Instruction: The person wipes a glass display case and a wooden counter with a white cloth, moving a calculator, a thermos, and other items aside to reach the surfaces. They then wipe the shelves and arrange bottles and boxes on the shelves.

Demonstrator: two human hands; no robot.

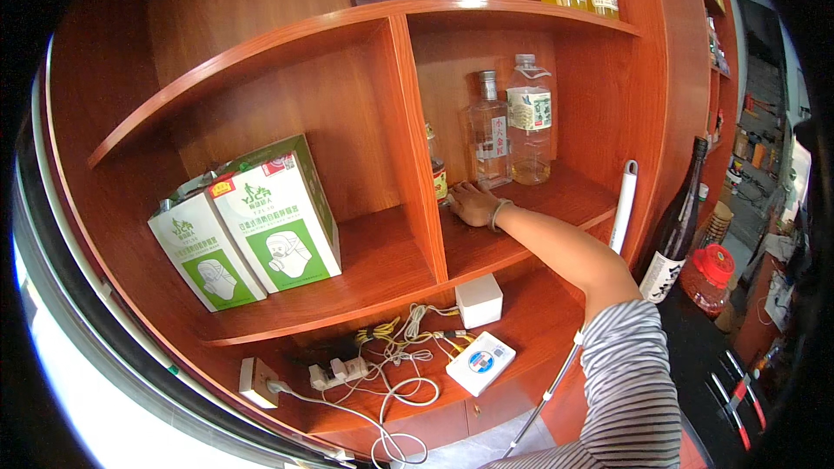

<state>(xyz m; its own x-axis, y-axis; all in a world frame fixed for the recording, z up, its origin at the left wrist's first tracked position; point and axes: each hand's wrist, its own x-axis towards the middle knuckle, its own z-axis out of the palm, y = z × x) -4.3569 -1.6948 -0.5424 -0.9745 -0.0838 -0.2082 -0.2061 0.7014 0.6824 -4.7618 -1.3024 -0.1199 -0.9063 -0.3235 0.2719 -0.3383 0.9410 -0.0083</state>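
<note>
My right hand [474,204] reaches into the middle-right shelf compartment, palm down, low over the wooden shelf board [534,208]. Its fingertips are beside a small bottle [439,177] with a red and yellow label, partly hidden by the upright divider. Whatever lies under the fingers is hidden, so I cannot tell if they grip anything. Behind the hand stand a clear square glass bottle [490,137] with a grey cap and a plastic bottle [531,124] with a little yellowish liquid at the bottom. My left hand is out of view.
Left of the divider [417,143] stand two respirator mask boxes [277,221]. Below are a white router [481,363], a white box [479,301], a power strip [339,372] and tangled cables. A white-handled pole [624,205], a dark bottle [677,228] and a red-lidded jar [709,277] are at right.
</note>
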